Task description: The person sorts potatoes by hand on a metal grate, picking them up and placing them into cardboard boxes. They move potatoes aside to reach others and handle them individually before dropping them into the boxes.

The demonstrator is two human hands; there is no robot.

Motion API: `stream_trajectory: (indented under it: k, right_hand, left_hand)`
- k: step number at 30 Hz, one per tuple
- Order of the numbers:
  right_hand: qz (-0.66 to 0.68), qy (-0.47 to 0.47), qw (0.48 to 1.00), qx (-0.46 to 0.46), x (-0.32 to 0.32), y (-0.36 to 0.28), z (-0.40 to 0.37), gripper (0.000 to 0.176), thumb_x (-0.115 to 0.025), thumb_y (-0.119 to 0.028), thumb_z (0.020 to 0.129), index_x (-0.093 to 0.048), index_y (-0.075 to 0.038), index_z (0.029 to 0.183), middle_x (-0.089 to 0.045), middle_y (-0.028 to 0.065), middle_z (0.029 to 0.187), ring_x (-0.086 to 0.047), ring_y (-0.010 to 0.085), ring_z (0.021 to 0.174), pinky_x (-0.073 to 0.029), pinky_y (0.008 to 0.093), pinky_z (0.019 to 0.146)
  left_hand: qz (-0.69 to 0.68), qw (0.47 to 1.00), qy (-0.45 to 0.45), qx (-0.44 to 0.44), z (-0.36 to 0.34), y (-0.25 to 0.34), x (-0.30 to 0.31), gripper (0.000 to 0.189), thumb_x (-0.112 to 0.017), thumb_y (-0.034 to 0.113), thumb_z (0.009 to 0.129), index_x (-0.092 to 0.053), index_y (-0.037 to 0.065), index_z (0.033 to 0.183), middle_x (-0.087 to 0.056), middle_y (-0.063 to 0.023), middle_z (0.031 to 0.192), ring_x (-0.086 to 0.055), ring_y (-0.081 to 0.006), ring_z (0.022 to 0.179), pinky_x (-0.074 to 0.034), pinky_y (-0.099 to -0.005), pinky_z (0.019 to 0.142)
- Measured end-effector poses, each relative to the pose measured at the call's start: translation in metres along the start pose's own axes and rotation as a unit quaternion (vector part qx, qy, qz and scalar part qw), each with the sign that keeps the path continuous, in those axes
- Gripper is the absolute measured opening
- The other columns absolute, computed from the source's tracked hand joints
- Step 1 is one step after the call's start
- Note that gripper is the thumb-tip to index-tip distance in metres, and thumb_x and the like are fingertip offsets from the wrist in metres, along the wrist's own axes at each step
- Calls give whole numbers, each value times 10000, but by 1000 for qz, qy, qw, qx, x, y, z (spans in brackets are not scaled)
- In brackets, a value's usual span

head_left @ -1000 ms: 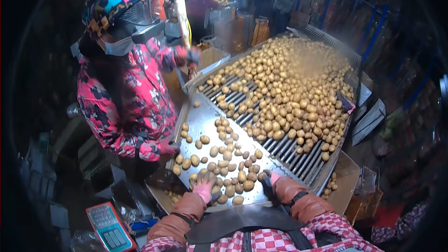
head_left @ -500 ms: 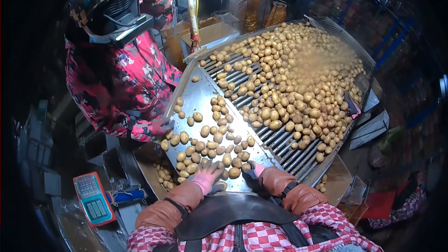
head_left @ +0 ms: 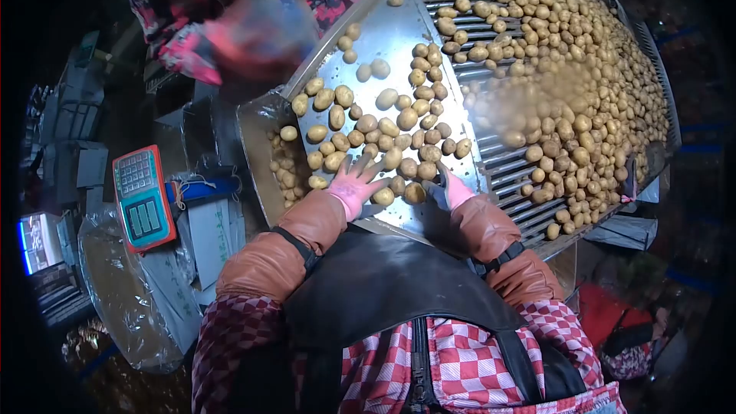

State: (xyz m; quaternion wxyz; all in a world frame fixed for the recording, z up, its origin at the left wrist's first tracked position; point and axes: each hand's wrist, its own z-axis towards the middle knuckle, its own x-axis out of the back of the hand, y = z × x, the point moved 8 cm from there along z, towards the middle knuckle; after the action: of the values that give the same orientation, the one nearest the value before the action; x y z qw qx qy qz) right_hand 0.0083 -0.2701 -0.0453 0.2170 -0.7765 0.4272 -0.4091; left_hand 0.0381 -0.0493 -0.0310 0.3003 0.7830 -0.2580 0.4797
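My left hand [head_left: 356, 185], in a pink and grey glove, lies with fingers spread over potatoes at the near edge of a metal chute [head_left: 322, 119]. One potato [head_left: 382, 196] sits beside its thumb. My right hand [head_left: 454, 190], gloved alike, is held sideways on the sheet with its fingers extended, beside another potato [head_left: 415, 193]. Neither hand is wrapped around a potato. More loose potatoes [head_left: 368, 123] lie just beyond both hands.
A roller rack [head_left: 510, 184] on the right carries a large potato heap [head_left: 606, 54]. At left, a potato-filled box [head_left: 261, 176] stands below the chute, near a red-rimmed scale display [head_left: 141, 198]. Across the chute, a co-worker's sleeve [head_left: 184, 50] shows, with blurred hands.
My view has tilted down, so the chute appears higher. My left fingers are spread wider over the potatoes. The co-worker's hand has left the chute's edge and is blurred by motion.
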Motion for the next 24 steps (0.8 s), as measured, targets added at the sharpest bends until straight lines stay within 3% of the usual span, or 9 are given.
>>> stream_trajectory:
  k: [3,5,9,11,15,17,18,21,24]
  right_hand:
    - [50,-23,998,10,8,7,18,492,-691,-263,888,-559,-105,1335,-664,207,1154,-629,312,1118,-478,379,958]
    - [-25,138,990,-12,61,-26,10,400,-686,-301,894,-648,-94,1235,-686,188,1102,-645,319,1063,-483,368,950]
    - [-157,248,955,47,111,-28,32,715,-772,-287,786,-466,-108,1407,-526,213,1330,-542,364,1196,-456,416,991]
    - [-137,187,972,21,79,38,70,715,-744,-272,790,-432,-113,1414,-480,233,1336,-490,424,1220,-436,452,1027]
    - [-281,18,950,136,-8,-39,9,668,-713,-302,834,-448,-117,1418,-425,202,1458,-436,424,1304,-427,448,1039]
    - [-177,-94,949,244,-19,-59,-12,527,-700,-210,875,-527,-108,1362,-580,178,1296,-572,291,1167,-455,383,998]
    - [-16,-164,972,167,-25,-39,-9,470,-659,-238,902,-560,-75,1332,-617,170,1268,-602,320,1159,-482,404,969]
    - [221,-168,959,55,-21,-11,-11,442,-630,-167,933,-542,-62,1353,-639,131,1253,-630,244,1099,-494,354,942]
    - [234,-77,968,55,-2,14,-11,437,-635,-117,928,-544,-51,1351,-633,125,1268,-605,208,1123,-474,333,969]
  left_hand:
    - [-91,992,66,49,-8,-30,14,617,-676,405,818,-493,248,1386,-328,-160,1522,-239,-383,1439,-175,-541,1180]
    - [-117,984,116,69,-21,-35,17,572,-693,355,815,-532,229,1349,-358,-167,1495,-283,-381,1414,-194,-520,1177]
    - [-129,985,80,84,-36,-46,13,479,-647,368,862,-566,243,1317,-338,-115,1527,-289,-355,1416,-213,-514,1170]
    - [-183,978,0,102,-38,-50,15,434,-657,283,845,-604,224,1272,-369,-101,1523,-347,-349,1394,-301,-455,1145]
    - [-214,960,55,170,-5,-76,55,452,-588,18,781,-639,155,1208,-605,-158,1247,-546,-363,1187,-445,-420,997]
    - [-176,962,178,108,30,-68,90,508,-519,-56,748,-640,140,1200,-628,-168,1142,-574,-360,1106,-454,-436,966]
    - [-188,965,151,103,53,-58,115,525,-506,-65,741,-636,138,1207,-629,-162,1137,-567,-359,1116,-451,-439,973]
    - [-181,969,147,88,123,-40,157,465,-538,16,809,-617,164,1243,-613,-128,1204,-557,-341,1152,-452,-427,983]
    - [-96,988,76,93,204,-49,140,396,-490,169,921,-562,211,1308,-564,-135,1292,-538,-321,1212,-438,-415,1025]
